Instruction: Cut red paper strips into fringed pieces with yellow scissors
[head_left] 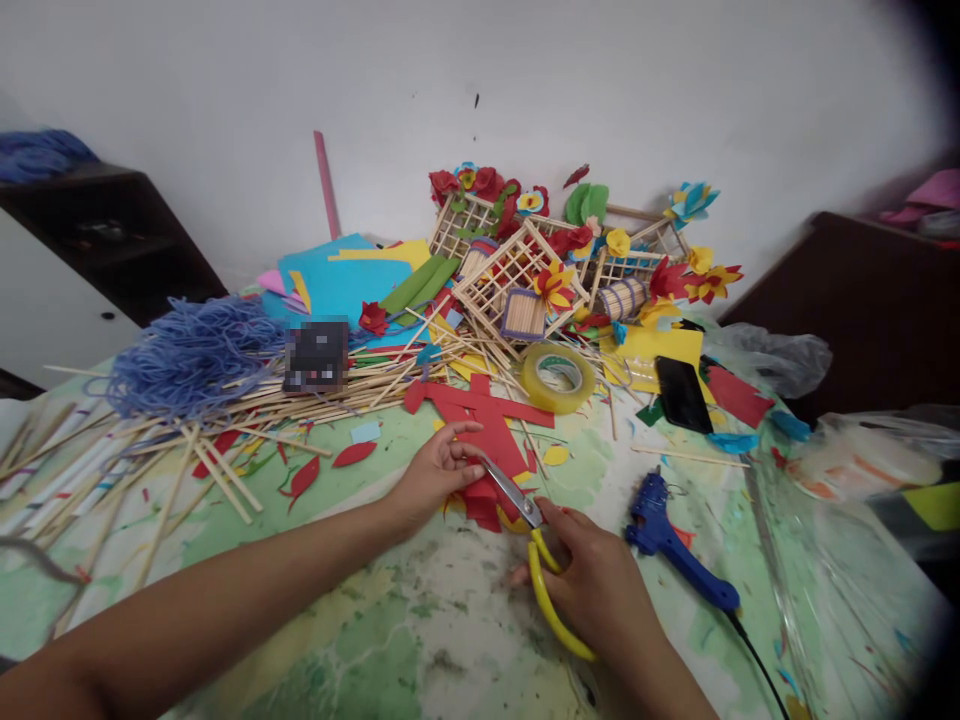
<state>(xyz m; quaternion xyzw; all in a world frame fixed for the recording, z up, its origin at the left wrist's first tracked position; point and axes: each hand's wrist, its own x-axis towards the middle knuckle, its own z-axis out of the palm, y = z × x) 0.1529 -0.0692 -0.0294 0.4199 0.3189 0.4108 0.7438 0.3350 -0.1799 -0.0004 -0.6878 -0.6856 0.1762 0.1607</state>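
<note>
My right hand (600, 575) is closed on a pair of scissors (511, 490). Their yellow handles curve below the fingers, and the metal blades point up and left, looking nearly together. The blade tips reach my left hand (439, 470), whose thumb and fingers are curled into a pinch. Whatever lies between those fingertips is too small or hidden to make out. Cut red paper (491, 430) lies just beyond and beneath both hands, with strips crossing over one another. Yellow paper scraps show around its lower edge.
Behind lie wooden sticks (375, 378), blue yarn (199, 355), a tape roll (559, 378) and stick frames (517, 275) with paper flowers. A blue glue gun (679, 545), its cord trailing forward, and a black phone (682, 393) are at right. Clear plastic (825, 560) covers the right edge.
</note>
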